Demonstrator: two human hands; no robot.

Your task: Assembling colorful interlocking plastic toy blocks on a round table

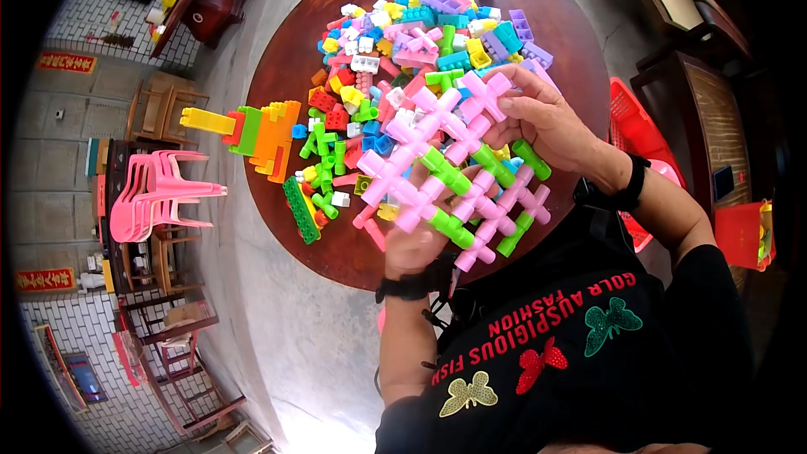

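Observation:
I hold a flat lattice of joined pink and green cross-shaped plastic pieces (458, 170) over the near edge of a round dark-red table (277, 76). My left hand (414, 245) grips the lattice from below at its near-left corner. My right hand (542, 118) grips its far-right side, fingers over the pink crosses. A heap of loose coloured building blocks (403, 42) covers the table behind the lattice. A built piece of orange, green, red and yellow blocks (256, 133) lies at the table's left edge. A long green strip (301, 210) lies near it.
A stack of pink plastic chairs (155, 193) stands on the left by wooden chairs (164, 109). A red basket (639, 130) sits right of the table, a red bin (744, 235) farther right. Grey concrete floor (277, 345) surrounds the table.

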